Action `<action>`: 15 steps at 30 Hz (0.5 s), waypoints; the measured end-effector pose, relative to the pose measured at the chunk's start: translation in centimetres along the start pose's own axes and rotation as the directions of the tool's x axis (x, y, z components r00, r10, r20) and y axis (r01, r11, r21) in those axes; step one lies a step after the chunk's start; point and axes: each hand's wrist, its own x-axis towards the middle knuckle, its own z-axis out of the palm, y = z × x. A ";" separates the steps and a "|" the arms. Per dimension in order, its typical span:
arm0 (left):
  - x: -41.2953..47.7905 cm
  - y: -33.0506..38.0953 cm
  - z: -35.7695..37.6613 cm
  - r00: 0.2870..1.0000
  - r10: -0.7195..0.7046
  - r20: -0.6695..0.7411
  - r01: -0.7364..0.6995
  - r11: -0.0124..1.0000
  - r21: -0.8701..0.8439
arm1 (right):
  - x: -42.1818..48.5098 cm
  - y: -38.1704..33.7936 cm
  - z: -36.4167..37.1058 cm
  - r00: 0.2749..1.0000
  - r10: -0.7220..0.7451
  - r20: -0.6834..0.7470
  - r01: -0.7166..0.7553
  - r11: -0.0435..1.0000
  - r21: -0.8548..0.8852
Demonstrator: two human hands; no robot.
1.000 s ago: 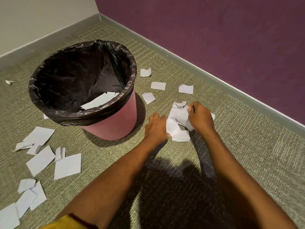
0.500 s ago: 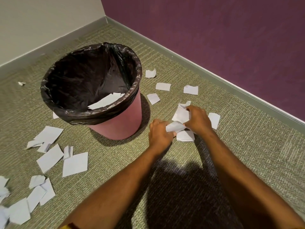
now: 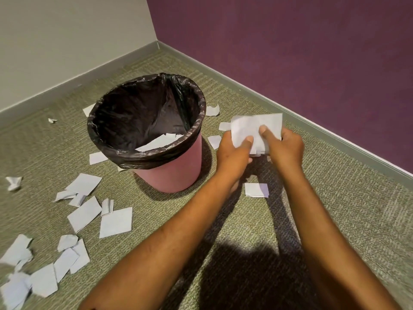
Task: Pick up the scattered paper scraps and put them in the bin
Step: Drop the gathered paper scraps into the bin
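While both hands [image 3: 259,151] pinch the paper wad [image 3: 254,128], its length runs sideways beside the bin [image 3: 178,173].

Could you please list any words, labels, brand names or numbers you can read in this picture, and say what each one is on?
None can be read: the bundle of paper scraps held by the left hand and right hand looks blank, as do the floor scraps; the pink bin and black liner show no label.

My hands [image 3: 259,148] are hiding part of the bunched scraps [image 3: 254,128]; the left edge is cutting off near-left scraps [image 3: 13,289].
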 end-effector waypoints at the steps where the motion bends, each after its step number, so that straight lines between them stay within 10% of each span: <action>1: -0.2 1.5 -0.1 1.000 0.029 0.008 -0.028 0.999 -0.026 | -0.5 -1.6 0.0 1.000 -0.008 0.018 0.006 0.996 0.086; 15: -3.5 15.1 -9.1 0.975 -0.016 -0.222 -0.080 0.904 -0.419 | -5.6 -15.5 6.7 0.875 -0.222 0.431 0.051 0.926 0.374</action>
